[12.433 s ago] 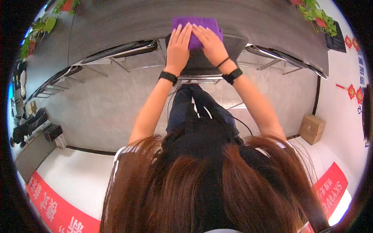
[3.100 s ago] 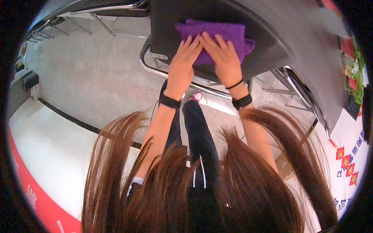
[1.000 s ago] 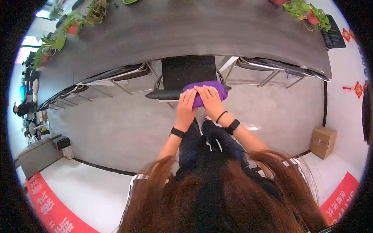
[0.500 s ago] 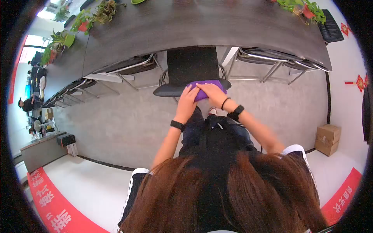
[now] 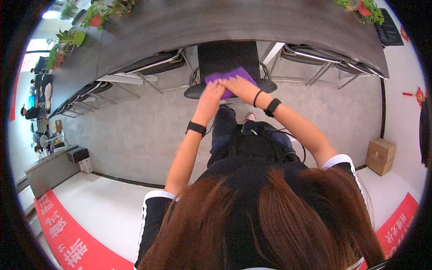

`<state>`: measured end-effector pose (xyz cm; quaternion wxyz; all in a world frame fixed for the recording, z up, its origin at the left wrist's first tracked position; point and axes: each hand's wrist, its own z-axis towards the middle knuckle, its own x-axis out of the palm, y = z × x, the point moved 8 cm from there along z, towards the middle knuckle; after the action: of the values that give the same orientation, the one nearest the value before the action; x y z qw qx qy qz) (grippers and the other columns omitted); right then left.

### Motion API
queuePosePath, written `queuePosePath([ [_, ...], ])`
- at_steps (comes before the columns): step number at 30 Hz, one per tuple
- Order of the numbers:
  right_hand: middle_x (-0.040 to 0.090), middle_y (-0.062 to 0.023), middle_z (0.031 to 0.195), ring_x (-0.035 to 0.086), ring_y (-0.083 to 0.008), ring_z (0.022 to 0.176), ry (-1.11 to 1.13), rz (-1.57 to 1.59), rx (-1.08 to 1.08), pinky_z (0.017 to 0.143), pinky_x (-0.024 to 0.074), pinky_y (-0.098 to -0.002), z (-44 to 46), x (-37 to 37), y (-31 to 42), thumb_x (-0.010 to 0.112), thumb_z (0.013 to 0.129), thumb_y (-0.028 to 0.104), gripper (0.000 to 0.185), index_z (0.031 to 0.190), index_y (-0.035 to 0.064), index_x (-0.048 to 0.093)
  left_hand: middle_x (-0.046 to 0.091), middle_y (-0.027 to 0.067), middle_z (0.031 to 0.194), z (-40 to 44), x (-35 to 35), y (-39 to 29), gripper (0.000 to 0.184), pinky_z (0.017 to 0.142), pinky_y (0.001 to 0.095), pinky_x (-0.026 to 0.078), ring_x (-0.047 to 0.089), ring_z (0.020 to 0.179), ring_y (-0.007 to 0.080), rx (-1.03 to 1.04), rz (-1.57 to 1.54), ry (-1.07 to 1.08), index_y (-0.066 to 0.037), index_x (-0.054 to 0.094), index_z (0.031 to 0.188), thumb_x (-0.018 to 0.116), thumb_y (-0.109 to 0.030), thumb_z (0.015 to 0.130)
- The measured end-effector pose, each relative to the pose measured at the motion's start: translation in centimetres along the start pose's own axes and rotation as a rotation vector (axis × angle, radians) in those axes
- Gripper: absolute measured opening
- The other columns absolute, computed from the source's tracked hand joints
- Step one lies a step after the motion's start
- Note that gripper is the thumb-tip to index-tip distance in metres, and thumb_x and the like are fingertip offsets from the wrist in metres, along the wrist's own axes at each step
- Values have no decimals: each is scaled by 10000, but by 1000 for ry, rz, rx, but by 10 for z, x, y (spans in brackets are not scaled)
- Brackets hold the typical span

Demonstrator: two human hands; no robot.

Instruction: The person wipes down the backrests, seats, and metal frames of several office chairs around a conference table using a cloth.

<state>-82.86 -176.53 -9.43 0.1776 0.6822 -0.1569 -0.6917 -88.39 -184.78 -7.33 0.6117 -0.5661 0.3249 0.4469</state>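
A folded purple cloth (image 5: 240,74) lies at the black chair (image 5: 228,56), over the top edge of its backrest. My left hand (image 5: 211,98) is on the cloth's left part, its fingers closed on it near the edge. From the right, my right hand (image 5: 240,88) reaches across the cloth with its fingertips close to those of my left hand, gripping the near side. The cloth looks slightly lifted or bunched between the hands, and part of it is hidden under them. Both wrists wear black bands.
A long dark table (image 5: 180,27) spans the top, with potted plants (image 5: 94,20) at its left. More chairs (image 5: 155,63) stand along it. A cardboard box (image 5: 380,156) sits at the right wall. People (image 5: 30,112) are far off at the left.
Both hands and the cloth have moved up in view, towards the table. The cloth is turned at a different slant. Earlier, both hands lay flatter on the spread cloth, with the chair closer.
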Motion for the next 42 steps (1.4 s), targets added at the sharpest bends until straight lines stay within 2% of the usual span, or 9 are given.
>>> queuePosePath([
  [2, 430, -173, 1414, 432, -333, 1283, -7, -210, 39, 1069, 322, -469, -19, 29, 5, 570, 861, 193, 690, 1466, 69, 264, 474, 235, 1347, -17, 29, -3, 545, 1136, 456, 263, 378, 1318, 376, 14, -25, 63, 54, 470, 1290, 524, 17, 748],
  [9, 326, -201, 1486, 332, -390, 1352, 141, 209, 208, 1119, 249, -485, -15, 32, -10, 745, 706, 391, 1001, 1479, 43, 212, 404, 245, 1422, -1, 25, 17, 715, 1134, 419, 257, 323, 1358, 384, -101, -405, 242, 67, 425, 1345, 656, -366, 825],
  [14, 453, -236, 1363, 435, -378, 1270, 291, 206, 323, 1060, 344, -443, 4, 49, -34, 775, 644, 210, 944, 1419, -4, 280, 510, 241, 1290, 21, 41, 37, 738, 1051, 421, 347, 445, 1203, 396, -17, -385, 393, 63, 476, 1286, 690, -436, 786],
  [18, 532, -211, 1273, 511, -351, 1190, 222, 60, 396, 998, 400, -436, 10, 61, -42, 750, 615, 107, 807, 1326, -4, 384, 538, 213, 1179, 23, 50, 32, 786, 963, 417, 390, 479, 1078, 351, 156, -141, 299, 97, 498, 1183, 770, -409, 647],
  [19, 531, -214, 1274, 511, -351, 1191, 211, 66, 408, 999, 399, -437, 9, 62, -45, 747, 615, 102, 801, 1324, -3, 389, 534, 213, 1178, 25, 51, 32, 690, 947, 412, 389, 475, 1089, 341, 120, -151, 320, 88, 501, 1162, 758, -269, 630],
  [23, 520, -206, 1312, 492, -340, 1229, 152, 39, 479, 1039, 375, -448, 4, 58, -39, 718, 631, 80, 748, 1313, -4, 422, 517, 222, 1246, 25, 68, 36, 630, 937, 444, 397, 476, 1096, 367, 87, -52, 276, 69, 486, 1193, 675, -118, 622],
  [26, 515, -201, 1326, 489, -337, 1237, 111, 15, 487, 1050, 366, -449, 4, 55, -38, 708, 642, 86, 717, 1302, -6, 442, 534, 232, 1198, 26, 64, 34, 608, 920, 403, 383, 484, 1079, 344, 98, -18, 266, 83, 503, 1165, 678, -83, 607],
  [35, 500, -210, 1337, 473, -339, 1252, 152, 40, 510, 1078, 341, -451, 5, 49, -33, 698, 655, 99, 707, 1307, -3, 443, 476, 273, 1313, 20, 79, 40, 596, 1061, 488, 339, 453, 1226, 425, 80, -174, 279, 101, 438, 1234, 608, -27, 678],
  [42, 517, -208, 1310, 474, -337, 1251, 186, -6, 477, 1074, 350, -451, 5, 61, -40, 656, 668, 29, 643, 1277, -19, 456, 499, 286, 1280, 26, 80, 40, 582, 1022, 457, 392, 491, 1189, 415, 143, -119, 351, 111, 442, 1224, 608, -14, 681],
])
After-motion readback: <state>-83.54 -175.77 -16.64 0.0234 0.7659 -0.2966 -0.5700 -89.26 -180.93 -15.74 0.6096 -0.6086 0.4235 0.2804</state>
